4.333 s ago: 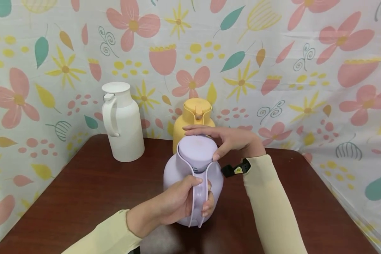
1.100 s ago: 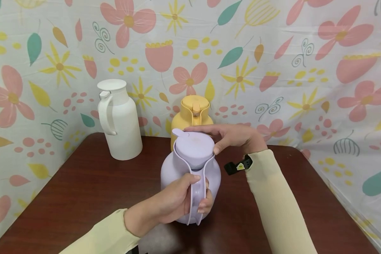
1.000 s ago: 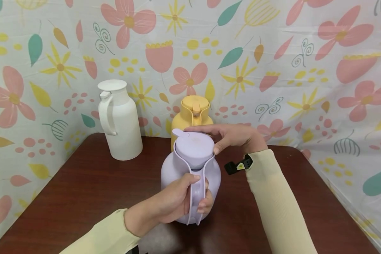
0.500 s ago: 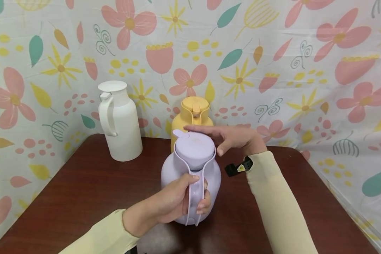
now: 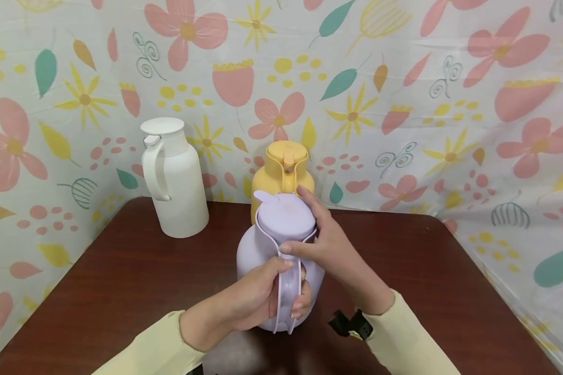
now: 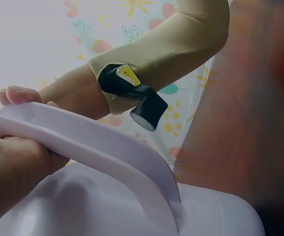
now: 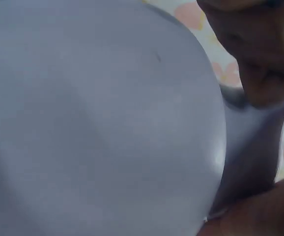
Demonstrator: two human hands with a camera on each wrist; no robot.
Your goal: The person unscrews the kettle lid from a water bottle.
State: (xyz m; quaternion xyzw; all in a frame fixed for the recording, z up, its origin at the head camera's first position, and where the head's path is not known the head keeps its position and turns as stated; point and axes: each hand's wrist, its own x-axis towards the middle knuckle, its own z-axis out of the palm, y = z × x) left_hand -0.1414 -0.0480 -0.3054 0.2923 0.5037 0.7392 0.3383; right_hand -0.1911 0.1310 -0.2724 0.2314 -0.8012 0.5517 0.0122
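Note:
A lilac thermos jug [image 5: 253, 255] stands at the middle of the table, its handle towards me. My left hand [image 5: 262, 291] grips that handle [image 6: 98, 152], thumb lying on top. Around the right side of the round lilac lid [image 5: 286, 216] curves my right hand [image 5: 326, 239]: its thumb is at the front above the handle, and a finger reaches the lid's far edge. A small tab [image 5: 264, 196] on the lid points to the back left. In the right wrist view the jug's smooth body [image 7: 107, 118] fills most of the picture, with the fingers [image 7: 265, 64] at upper right.
A white thermos jug [image 5: 180, 187] stands at the back left of the dark red-brown table [image 5: 169, 291]. Close behind the lilac jug is a yellow one [image 5: 287, 151], partly hidden. A flower-patterned curtain [image 5: 384, 125] hangs behind the table.
Over these seconds the lid turned, bringing its tab into view at the back left. My right hand loosened, then swung round the lid, its thumb now near the handle. The left hand keeps its grip.

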